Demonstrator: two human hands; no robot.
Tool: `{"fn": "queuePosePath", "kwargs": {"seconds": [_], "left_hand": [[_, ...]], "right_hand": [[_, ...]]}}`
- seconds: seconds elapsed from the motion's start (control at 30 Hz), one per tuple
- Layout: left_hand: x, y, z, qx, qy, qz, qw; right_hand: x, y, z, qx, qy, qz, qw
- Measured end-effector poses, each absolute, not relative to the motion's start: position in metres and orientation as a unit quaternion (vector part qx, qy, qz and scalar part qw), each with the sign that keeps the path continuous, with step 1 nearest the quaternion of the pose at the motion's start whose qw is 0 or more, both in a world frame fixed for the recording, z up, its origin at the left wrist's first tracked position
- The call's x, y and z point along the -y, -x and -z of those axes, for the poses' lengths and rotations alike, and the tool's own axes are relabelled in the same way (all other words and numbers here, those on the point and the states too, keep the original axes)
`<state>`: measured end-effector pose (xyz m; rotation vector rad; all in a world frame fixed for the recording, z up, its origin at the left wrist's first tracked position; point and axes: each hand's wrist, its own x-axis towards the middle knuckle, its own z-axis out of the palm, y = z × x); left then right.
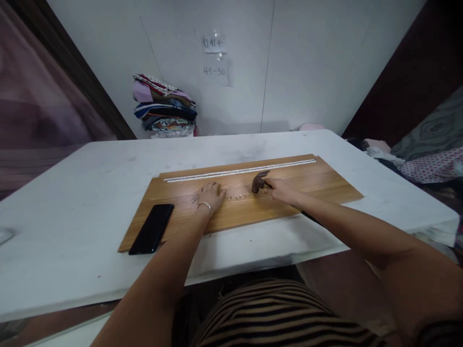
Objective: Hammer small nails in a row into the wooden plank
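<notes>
My right hand is closed around the handle of a claw hammer. The rusty brown hammer head is just above the wooden board, and part of the dark handle shows below my forearm. Palm down, my left hand rests on the board with its fingers lying along it; anything under the fingers is hidden. Several loose nails lie by its left side. Between my hands, a row of small nails stands in the board.
Two white marked strips run along the board's far part. A black phone lies over its left front corner. The board is on a white table. Folded cloths are stacked behind, near the wall with paper signs.
</notes>
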<state>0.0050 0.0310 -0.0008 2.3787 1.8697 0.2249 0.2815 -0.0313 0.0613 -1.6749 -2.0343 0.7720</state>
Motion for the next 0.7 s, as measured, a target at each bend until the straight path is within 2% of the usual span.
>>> {"fn": "queuePosePath", "kwargs": {"seconds": [0.7], "left_hand": [[-0.0320, -0.0052, 0.0020, -0.617, -0.782, -0.072, 0.053]], "right_hand": [[0.0321, -0.2822, -0.0637, 0.732, 0.597, -0.257, 0.202]]}}
